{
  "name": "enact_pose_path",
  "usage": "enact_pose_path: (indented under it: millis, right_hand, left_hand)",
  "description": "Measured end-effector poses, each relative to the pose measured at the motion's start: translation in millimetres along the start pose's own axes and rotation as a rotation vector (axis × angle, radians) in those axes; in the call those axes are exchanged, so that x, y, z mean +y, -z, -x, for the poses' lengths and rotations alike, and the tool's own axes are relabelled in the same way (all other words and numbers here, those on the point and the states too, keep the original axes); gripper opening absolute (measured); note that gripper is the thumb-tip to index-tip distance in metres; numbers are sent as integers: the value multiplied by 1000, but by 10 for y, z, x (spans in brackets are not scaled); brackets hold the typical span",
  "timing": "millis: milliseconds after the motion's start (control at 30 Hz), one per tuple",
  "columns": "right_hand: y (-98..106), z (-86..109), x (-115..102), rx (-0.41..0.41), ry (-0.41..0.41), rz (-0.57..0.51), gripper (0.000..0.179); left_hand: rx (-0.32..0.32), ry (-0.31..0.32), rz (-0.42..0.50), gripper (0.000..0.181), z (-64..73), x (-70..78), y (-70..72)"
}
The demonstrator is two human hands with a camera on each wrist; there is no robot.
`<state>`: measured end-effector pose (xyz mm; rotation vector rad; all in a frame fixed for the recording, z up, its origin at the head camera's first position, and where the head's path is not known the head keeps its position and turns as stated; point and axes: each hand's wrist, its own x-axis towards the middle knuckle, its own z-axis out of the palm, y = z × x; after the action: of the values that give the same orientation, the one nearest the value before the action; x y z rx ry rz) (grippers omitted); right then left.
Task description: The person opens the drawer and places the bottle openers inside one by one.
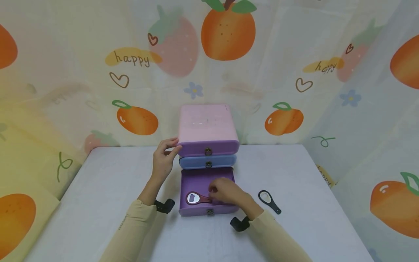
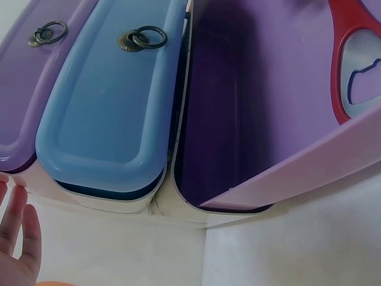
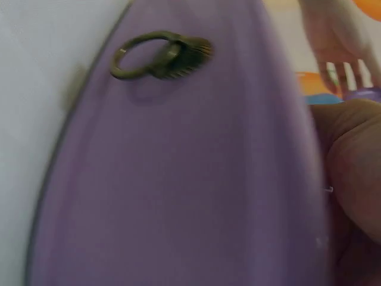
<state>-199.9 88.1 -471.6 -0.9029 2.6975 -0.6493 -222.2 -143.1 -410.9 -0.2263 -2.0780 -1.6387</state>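
Observation:
A red-handled bottle opener (image 1: 194,198) with a silver head is inside the pulled-out purple bottom drawer (image 1: 193,211). My right hand (image 1: 227,191) is over that drawer, its curled fingers pinching the handle end, which they partly cover. In the left wrist view the bottle opener (image 2: 358,74) shows beyond the drawer's front wall. My left hand (image 1: 163,160) rests against the left side of the small pink chest (image 1: 207,123), fingers fairly straight, at the height of its purple top drawer (image 1: 193,149). The right wrist view shows the bottom drawer's front (image 3: 178,173) and ring pull (image 3: 143,56).
The blue middle drawer (image 1: 193,162) is nearly closed, above the open one. A black-handled tool (image 1: 270,201) with an oval silvery head lies on the white table (image 1: 311,225) to the right. Behind the chest hangs a fruit-print curtain (image 1: 209,83).

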Motion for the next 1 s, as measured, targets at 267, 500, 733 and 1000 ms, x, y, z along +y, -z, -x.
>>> enact_pose_path:
  millis: [267, 500, 733, 1000]
  right_hand:
    - [279, 237, 120, 114, -2, 9, 14]
    - [461, 528, 296, 155, -112, -59, 17]
    - [544, 815, 503, 205, -211, -27, 11]
    - [367, 1015, 626, 127, -375, 7, 16]
  left_hand:
    - [-4, -13, 9, 25, -7, 1, -2]
    - [-1, -17, 21, 25, 0, 8, 2]
    - [1, -16, 24, 26, 2, 9, -6]
    - [2, -20, 27, 26, 4, 9, -3]
